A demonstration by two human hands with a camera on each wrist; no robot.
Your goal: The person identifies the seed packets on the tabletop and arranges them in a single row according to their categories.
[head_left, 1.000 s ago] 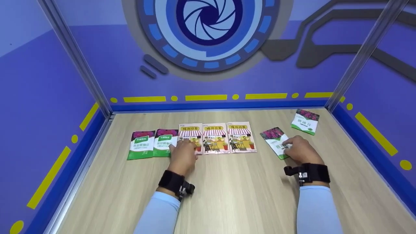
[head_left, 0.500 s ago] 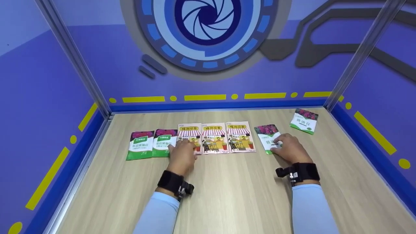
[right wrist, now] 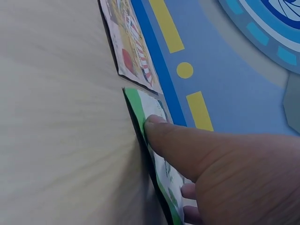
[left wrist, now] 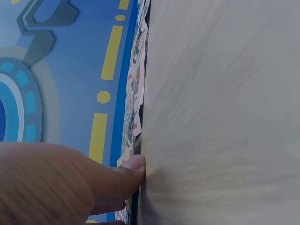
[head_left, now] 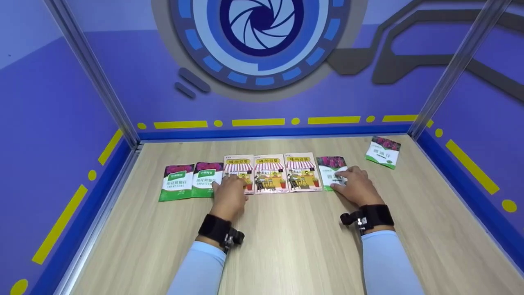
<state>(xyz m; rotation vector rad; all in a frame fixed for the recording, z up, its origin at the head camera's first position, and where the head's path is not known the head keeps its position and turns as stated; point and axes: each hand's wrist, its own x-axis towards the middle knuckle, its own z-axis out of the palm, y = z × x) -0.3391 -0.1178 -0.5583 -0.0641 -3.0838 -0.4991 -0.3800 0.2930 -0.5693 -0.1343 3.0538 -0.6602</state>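
Seed packets lie in a row on the wooden table. My right hand [head_left: 358,186] rests thumb and fingertips on the face of a white-and-green packet with pink flowers [head_left: 327,174], at the row's right end. In the right wrist view, the thumb presses near that packet's green edge [right wrist: 135,104], beside a neighbouring pink packet [right wrist: 127,47]. My left hand [head_left: 230,196] lies over the leftmost pink shop-front packet [head_left: 239,162], partly hiding it. Its thumb touches the green packet [head_left: 206,178] beside it. Two more pink packets [head_left: 271,176] continue the row between my hands.
Another green-and-white packet [head_left: 175,182] forms the row's left end. One more flower packet [head_left: 383,152] lies tilted, apart from the row, at the back right. Blue printed walls [head_left: 262,98] enclose the table [head_left: 286,241] at the back and both sides.
My right hand has slid its packet leftward and turned it upright, bringing it beside the rightmost pink packet. The left hand has stayed in place.
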